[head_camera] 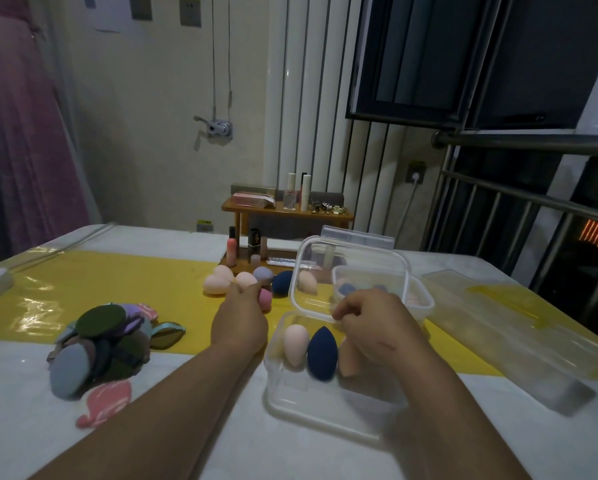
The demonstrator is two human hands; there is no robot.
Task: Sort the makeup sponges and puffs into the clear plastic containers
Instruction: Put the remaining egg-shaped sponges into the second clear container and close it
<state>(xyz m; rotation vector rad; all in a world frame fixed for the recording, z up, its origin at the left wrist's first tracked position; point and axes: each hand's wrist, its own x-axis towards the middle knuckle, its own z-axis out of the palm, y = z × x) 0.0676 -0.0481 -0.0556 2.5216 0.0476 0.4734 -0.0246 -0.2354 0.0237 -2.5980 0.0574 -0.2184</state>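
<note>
Head view. My left hand (240, 318) reaches forward with the forearm low. Its fingers are curled round a rose-pink egg-shaped foam sponge (265, 299), which shows just right of the fingertips. Loose pastel foam sponges (221, 282) lie just beyond them.

My right hand (372, 325) hangs over the near clear plastic box (276, 393), fingertips pinching the near rim of its raised clear plastic lid (320, 268). Below those fingers, inside the box, stand a pale pink egg sponge (295, 344) and a navy teardrop sponge (321, 353).

My judgement: hold the lid tipped back, lift the pink sponge clear, carry it right and seat it beside the pale egg with a light grip.
</note>
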